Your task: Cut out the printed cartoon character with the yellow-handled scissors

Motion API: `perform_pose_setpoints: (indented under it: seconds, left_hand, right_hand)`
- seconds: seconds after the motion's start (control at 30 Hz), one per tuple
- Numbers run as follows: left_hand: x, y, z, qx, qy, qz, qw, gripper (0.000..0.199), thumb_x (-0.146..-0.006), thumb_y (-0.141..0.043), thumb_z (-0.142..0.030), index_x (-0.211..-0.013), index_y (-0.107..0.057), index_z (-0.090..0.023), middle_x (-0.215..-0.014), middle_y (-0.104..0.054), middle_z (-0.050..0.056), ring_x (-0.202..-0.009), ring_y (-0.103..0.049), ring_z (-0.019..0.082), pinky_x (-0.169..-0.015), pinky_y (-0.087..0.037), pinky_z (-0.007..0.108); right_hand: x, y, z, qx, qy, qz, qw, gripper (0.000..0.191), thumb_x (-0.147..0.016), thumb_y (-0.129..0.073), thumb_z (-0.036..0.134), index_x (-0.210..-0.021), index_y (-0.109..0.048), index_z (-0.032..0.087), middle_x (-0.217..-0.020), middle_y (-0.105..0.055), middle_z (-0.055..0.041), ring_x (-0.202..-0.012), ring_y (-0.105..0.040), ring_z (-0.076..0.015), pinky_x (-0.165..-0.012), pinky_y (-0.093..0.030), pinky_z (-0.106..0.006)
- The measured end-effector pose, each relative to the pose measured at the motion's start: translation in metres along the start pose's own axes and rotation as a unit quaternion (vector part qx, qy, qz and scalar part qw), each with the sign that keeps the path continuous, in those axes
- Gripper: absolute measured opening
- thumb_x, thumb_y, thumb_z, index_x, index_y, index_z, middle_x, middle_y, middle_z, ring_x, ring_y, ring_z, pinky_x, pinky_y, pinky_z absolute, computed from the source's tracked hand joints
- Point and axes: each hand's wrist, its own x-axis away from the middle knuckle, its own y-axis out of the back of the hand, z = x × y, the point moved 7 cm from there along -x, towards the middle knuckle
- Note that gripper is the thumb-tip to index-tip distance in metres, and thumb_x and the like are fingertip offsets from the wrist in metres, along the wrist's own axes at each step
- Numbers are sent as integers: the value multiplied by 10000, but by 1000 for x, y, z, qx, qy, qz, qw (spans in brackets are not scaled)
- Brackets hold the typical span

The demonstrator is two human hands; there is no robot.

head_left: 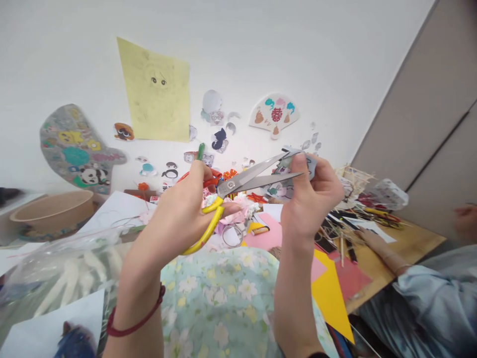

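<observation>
My left hand [182,204] is wrapped round the handles of a pair of scissors [230,185], one yellow and one red. Their blades are spread apart and point right, at a small paper cutout [282,175] with a printed cartoon figure. My right hand [313,191] pinches the cutout between thumb and fingers, its upper edge lying by the blade tips. A green stick-like piece [200,151] pokes up behind my left hand; whether it is held cannot be told. Below both hands is a pale green floral cloth [219,298].
Crumpled pink paper [242,209], a tape roll [232,234] and yellow paper [331,298] clutter the table. A brown bowl [54,209] and a plastic bag [70,273] stand left. A co-worker's hand [376,243] rests at right. Yellow paper with drawn eyes [160,99] hangs on the wall.
</observation>
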Motion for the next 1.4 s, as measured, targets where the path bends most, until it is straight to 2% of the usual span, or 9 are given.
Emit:
perform_pose_setpoints:
  seconds: [0.23, 0.37, 0.6, 0.77, 0.9, 1.03, 1.17, 1.4]
  left_hand:
    - [-1, 2, 2, 24, 15, -11, 1000, 462, -801, -665, -572, -1019, -434, -237, -733, -549, -7, -652, -571, 214, -621, -432, 348]
    - [0, 3, 4, 19, 6, -17, 1000, 461, -807, -679, -555, -1035, -434, -238, -767, -562, -5, -687, -589, 213, -649, -446, 348]
    - [-1, 6, 9, 21, 12, -43, 999, 466, -808, -692, -558, -1021, -433, -233, -774, -567, -3, -650, -543, 182, -600, -370, 308]
    - [-2, 6, 10, 25, 36, -44, 998, 535, -788, -702, -611, -1057, -430, -238, -766, -562, -6, -650, -543, 193, -620, -383, 322]
    - [-2, 6, 8, 37, 32, -57, 997, 555, -770, -711, -651, -1016, -432, -238, -749, -566, -4, -631, -546, 192, -569, -352, 308]
    - [-2, 7, 7, 50, 23, -68, 996, 553, -775, -711, -651, -1009, -432, -234, -862, -639, 46, -721, -611, 221, -563, -353, 313]
    - [-1, 6, 9, 23, 43, -49, 998, 600, -787, -638, -731, -1050, -426, -235, -1026, -670, 93, -836, -646, 257, -625, -416, 342]
    - [1, 1, 13, 3, 62, -4, 998, 645, -767, -562, -826, -998, -415, -242, -1016, -645, 83, -717, -583, 219, -607, -412, 354]
  right_hand:
    - [1, -3, -3, -20, -13, 23, 999, 117, -804, -772, 324, -830, -713, 227, -767, -669, 5, -715, -629, -147, -672, -524, -293]
    - [3, -8, -5, -24, -26, 71, 997, 119, -795, -784, 331, -854, -740, 238, -795, -714, 6, -755, -660, -151, -713, -552, -295]
    - [8, -20, -13, -79, -79, 156, 981, 148, -773, -795, 239, -913, -780, 285, -893, -769, 23, -824, -697, -147, -759, -575, -291]
    - [12, -27, -17, -109, -106, 192, 969, 101, -762, -818, 216, -815, -796, 298, -766, -726, 50, -720, -620, -105, -666, -517, -247]
    - [17, -31, -17, -105, -118, 206, 966, 75, -748, -833, 227, -780, -798, 285, -675, -662, 56, -685, -579, -96, -648, -497, -238]
    - [21, -36, -19, -90, -129, 222, 962, 58, -743, -834, 259, -791, -802, 267, -694, -680, 43, -675, -592, -109, -633, -505, -255]
    - [21, -38, -19, -94, -129, 233, 959, 49, -741, -831, 248, -785, -810, 251, -681, -691, 38, -669, -600, -106, -610, -498, -240]
    - [20, -36, -22, -96, -123, 261, 953, 117, -734, -830, 205, -823, -826, 281, -781, -778, 32, -702, -663, -123, -665, -550, -264]
